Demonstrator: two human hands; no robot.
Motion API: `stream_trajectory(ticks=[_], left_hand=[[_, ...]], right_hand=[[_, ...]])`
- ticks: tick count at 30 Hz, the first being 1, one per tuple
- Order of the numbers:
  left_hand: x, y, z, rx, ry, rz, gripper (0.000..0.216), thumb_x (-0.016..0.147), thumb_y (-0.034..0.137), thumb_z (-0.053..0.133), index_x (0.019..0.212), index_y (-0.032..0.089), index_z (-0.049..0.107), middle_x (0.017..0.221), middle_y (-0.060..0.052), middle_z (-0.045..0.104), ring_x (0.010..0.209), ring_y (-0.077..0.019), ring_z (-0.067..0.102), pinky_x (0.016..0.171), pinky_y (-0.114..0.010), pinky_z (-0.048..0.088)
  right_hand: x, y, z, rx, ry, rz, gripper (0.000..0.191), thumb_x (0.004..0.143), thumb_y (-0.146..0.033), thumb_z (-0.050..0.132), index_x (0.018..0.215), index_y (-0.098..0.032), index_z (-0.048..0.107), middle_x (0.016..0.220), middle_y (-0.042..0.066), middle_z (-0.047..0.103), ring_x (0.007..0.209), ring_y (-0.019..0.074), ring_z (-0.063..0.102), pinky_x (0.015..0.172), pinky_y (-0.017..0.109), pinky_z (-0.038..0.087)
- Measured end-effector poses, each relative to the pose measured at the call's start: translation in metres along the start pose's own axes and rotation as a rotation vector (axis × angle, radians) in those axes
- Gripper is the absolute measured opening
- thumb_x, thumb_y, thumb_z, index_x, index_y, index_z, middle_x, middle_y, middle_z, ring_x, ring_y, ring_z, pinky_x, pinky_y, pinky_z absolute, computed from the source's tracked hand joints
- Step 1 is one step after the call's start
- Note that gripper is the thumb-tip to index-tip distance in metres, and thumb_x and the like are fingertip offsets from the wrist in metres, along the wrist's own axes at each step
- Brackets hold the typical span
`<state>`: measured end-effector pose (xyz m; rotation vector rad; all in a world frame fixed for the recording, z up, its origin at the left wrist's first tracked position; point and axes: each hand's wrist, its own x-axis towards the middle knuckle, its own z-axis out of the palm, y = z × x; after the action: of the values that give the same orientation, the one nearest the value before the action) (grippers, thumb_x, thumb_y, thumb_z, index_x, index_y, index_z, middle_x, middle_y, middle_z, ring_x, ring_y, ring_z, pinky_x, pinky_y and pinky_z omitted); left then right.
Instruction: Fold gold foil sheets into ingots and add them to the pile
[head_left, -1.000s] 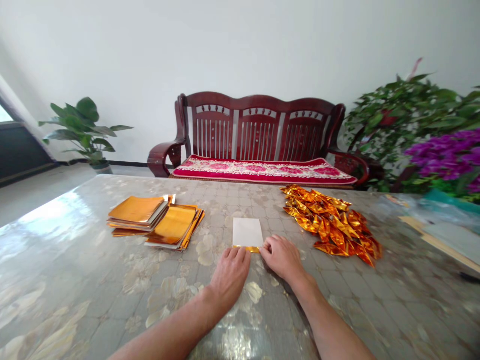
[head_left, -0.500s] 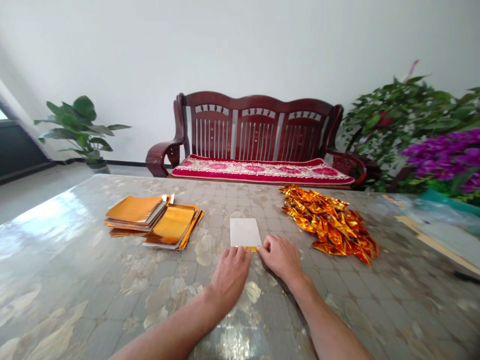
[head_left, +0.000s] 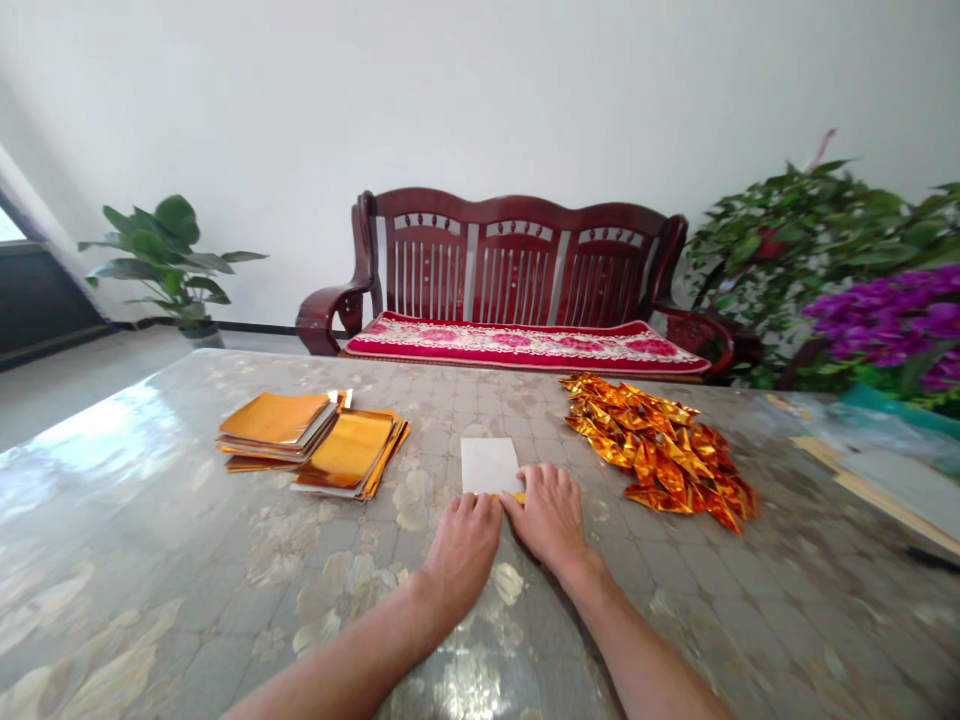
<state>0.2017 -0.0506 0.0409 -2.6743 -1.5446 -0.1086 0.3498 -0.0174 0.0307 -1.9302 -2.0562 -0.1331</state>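
A small sheet of paper (head_left: 489, 463), white side up with a gold foil edge folded at its near side, lies on the patterned table (head_left: 150, 560). My left hand (head_left: 461, 545) rests palm down with its fingertips pressing the sheet's near left edge. My right hand (head_left: 547, 515) lies beside it, fingers together on the folded gold strip at the near right. Both hands press flat on the fold; neither lifts the paper.
Two overlapping stacks of gold foil sheets (head_left: 311, 445) sit to the left. A heap of folded gold foil pieces (head_left: 660, 450) lies to the right. Behind the table stand a dark wooden bench (head_left: 517, 290) with a red cushion, and potted plants (head_left: 840, 260).
My right hand has slid left along the folded gold edge, closing up to my left hand. The left hand stays in place.
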Motion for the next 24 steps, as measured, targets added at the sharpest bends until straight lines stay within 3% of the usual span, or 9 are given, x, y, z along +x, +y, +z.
stream_trajectory(ticks=[15, 19, 24], left_hand=[[-0.011, -0.012, -0.006, 0.060, -0.007, -0.050, 0.020, 0.092, 0.009, 0.049, 0.107, 0.012, 0.062, 0.099, -0.012, 0.064, 0.094, -0.0255, 0.060, 0.081, -0.038, 0.046], [-0.010, -0.020, -0.003, 0.040, 0.023, -0.054, 0.016, 0.094, 0.012, 0.049, 0.104, 0.016, 0.061, 0.100, -0.009, 0.063, 0.094, -0.0255, 0.059, 0.082, -0.039, 0.047], [-0.004, -0.026, 0.002, 0.013, 0.049, -0.068, 0.013, 0.096, 0.018, 0.050, 0.105, 0.019, 0.060, 0.103, -0.007, 0.062, 0.097, -0.0246, 0.057, 0.084, -0.038, 0.048]], right_hand=[[0.003, 0.026, -0.003, -0.026, -0.020, 0.086, 0.028, 0.088, -0.039, 0.063, 0.110, -0.022, 0.062, 0.110, 0.010, 0.061, 0.103, 0.0291, 0.052, 0.085, 0.038, 0.035], [0.007, 0.035, -0.003, 0.084, 0.002, 0.044, 0.015, 0.093, -0.028, 0.055, 0.102, -0.022, 0.064, 0.104, 0.006, 0.066, 0.099, 0.0240, 0.055, 0.084, 0.033, 0.036], [0.008, 0.035, -0.003, 0.227, 0.013, -0.010, 0.020, 0.096, -0.029, 0.048, 0.093, -0.022, 0.066, 0.094, 0.004, 0.068, 0.092, 0.0191, 0.059, 0.081, 0.028, 0.038]])
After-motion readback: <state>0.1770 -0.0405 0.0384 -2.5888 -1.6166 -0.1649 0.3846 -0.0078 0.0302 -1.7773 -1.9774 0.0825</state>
